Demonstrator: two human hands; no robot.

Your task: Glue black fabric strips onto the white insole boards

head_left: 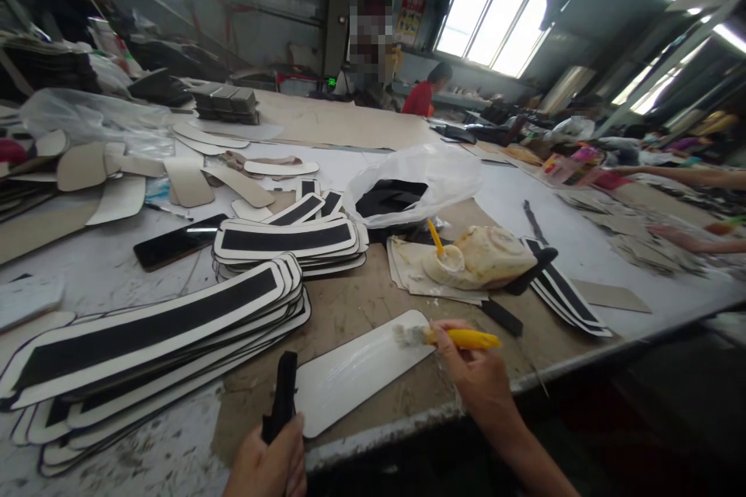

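Note:
My right hand (472, 365) is closed round the yellow handle of a brush (460, 337). The bristles rest on the far right end of a white curved panel (361, 373), whose surface looks wet and shiny in places. At the panel's near left end, my left hand (271, 458) grips a black strip (284, 392) that stands up from the fist; its exact kind is unclear. Beyond the brush lies a cream plastic bottle (489, 256) on its side, smeared with a pale substance, a yellow stick (435, 237) poking from its opening.
Stacked white panels with black strips (151, 326) fill the left, with another stack (288, 237) behind. A phone (178, 241), a clear plastic bag (413, 178) and more panels (568, 291) lie around. Other people's arms (688, 175) reach in at right.

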